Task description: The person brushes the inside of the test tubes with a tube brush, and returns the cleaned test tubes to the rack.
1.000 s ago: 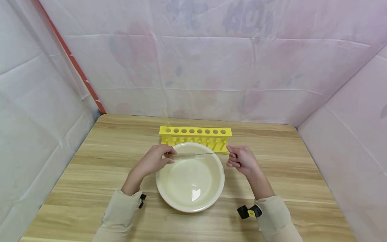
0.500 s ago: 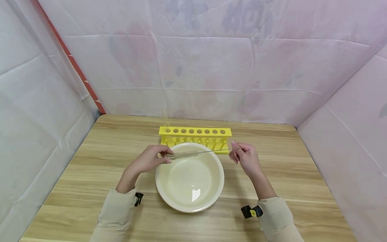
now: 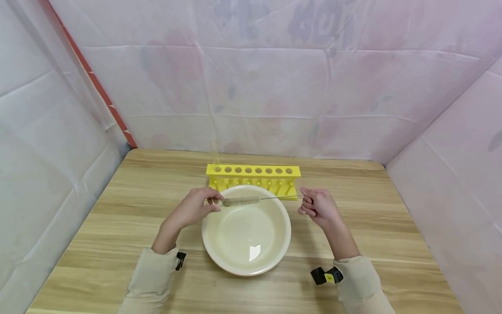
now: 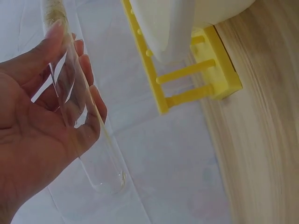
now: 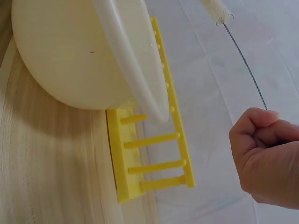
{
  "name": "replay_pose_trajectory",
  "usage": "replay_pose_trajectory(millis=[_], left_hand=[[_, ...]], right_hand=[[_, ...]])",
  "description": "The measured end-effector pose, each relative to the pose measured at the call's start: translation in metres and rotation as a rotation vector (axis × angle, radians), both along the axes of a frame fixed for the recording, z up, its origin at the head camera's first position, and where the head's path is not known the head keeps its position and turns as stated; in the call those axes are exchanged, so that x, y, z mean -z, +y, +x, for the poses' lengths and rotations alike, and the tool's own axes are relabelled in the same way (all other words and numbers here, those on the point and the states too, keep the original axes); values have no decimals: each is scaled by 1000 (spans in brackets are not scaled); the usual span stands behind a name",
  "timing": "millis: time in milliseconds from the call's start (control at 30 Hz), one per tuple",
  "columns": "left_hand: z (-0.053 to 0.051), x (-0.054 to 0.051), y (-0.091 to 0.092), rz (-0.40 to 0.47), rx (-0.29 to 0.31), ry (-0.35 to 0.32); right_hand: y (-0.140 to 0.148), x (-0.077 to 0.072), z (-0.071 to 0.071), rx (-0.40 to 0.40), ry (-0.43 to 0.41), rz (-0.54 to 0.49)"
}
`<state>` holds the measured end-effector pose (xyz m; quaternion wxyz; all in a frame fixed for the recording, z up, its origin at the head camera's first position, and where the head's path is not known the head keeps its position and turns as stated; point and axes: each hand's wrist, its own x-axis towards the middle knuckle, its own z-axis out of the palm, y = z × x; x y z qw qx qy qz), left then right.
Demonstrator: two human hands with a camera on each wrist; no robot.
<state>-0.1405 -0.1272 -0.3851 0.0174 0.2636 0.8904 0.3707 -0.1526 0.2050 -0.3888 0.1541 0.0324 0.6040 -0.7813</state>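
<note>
Clasping a clear, round-bottomed glassy tube (image 4: pixel 74 100) partly over the round cream basin (image 3: pixel 247 235), towards the wooden desk (image 3: pixel 392 244)'s back edge, the left hand (image 3: pixel 196 205), fingers curled round it, could lose it if the right hand (image 3: pixel 320 207), pinching the pale-bristled brush (image 3: pixel 241 201)'s grey wire stem (image 5: pixel 245 65), tugs crookedly.

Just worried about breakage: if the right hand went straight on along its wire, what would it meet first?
Probably the open mouth of the clear tube held in the left hand, though depth is unclear.
</note>
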Motion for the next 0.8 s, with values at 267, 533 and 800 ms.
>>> replay_pose_trajectory(millis=[267, 533, 800], left_hand=[[-2, 3, -9, 38, 25, -18], [-1, 3, -16, 70, 42, -16], [0, 2, -13, 21, 24, -8]], right_hand=[[10, 8, 0, -5, 351, 82], [15, 11, 1, 52, 409, 144], [18, 6, -2, -8, 76, -4]])
